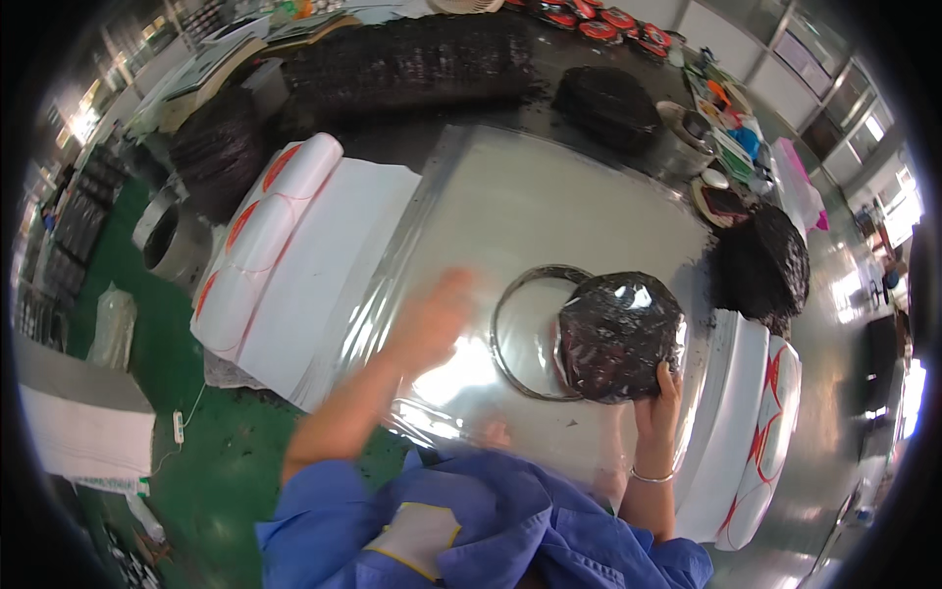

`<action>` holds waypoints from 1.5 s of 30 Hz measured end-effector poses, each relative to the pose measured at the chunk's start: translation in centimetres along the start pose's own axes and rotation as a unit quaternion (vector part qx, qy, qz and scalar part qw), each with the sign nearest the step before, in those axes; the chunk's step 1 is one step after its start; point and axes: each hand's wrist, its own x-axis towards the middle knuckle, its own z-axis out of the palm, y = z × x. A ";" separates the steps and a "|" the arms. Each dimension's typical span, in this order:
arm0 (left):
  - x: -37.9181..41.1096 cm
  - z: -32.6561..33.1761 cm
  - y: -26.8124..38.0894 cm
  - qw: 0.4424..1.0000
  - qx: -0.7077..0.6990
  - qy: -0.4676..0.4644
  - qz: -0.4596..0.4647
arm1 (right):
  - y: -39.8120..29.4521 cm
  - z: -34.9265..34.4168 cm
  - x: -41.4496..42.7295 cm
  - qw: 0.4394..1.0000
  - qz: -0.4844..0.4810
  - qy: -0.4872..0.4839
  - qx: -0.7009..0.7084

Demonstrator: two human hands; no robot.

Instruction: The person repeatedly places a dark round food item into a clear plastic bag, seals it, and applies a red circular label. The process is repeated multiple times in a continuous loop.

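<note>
My right hand [660,401] grips the lower right edge of a round, dark cake [622,339] covered in glossy clear film. The cake is raised over a stack of clear plastic sheets [544,199]. Partly behind it, a thin metal ring [500,331] lies on the sheets. My left hand [438,316] is motion-blurred above the sheets, left of the ring and apart from it. Its fingers are too smeared to tell whether they hold anything.
White printed sheets with curled edges lie left [268,250] and right [743,434] of the plastic. Dark, fibrous material stands in a long pile [412,66], a round stack [607,103] and a right-hand heap [762,265]. A metal cylinder [677,143] and phone [723,201] sit back right.
</note>
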 end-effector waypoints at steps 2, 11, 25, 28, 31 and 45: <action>-4.5 -10.8 -6.4 0.930 0.204 0.250 -0.175 | 0.1 0.8 -0.6 1.000 -0.020 -0.008 0.002; -25.7 -23.5 -11.3 0.570 0.587 0.267 -0.509 | 0.6 4.2 -1.8 0.997 -0.024 -0.063 -0.047; -27.1 -19.6 -6.6 0.791 0.304 0.493 -0.196 | 1.7 2.7 -1.7 0.996 -0.006 -0.078 -0.046; -23.2 -11.1 -5.6 0.786 0.584 0.018 -0.202 | 2.8 4.0 -2.0 0.996 -0.006 -0.058 -0.070; -24.5 -12.9 -5.6 0.899 0.402 0.072 -0.156 | 2.7 5.0 -1.6 0.992 0.017 -0.089 -0.091; -22.3 -21.7 -9.2 0.606 0.749 -0.065 -0.262 | 3.2 7.6 -2.3 0.994 0.016 -0.080 -0.072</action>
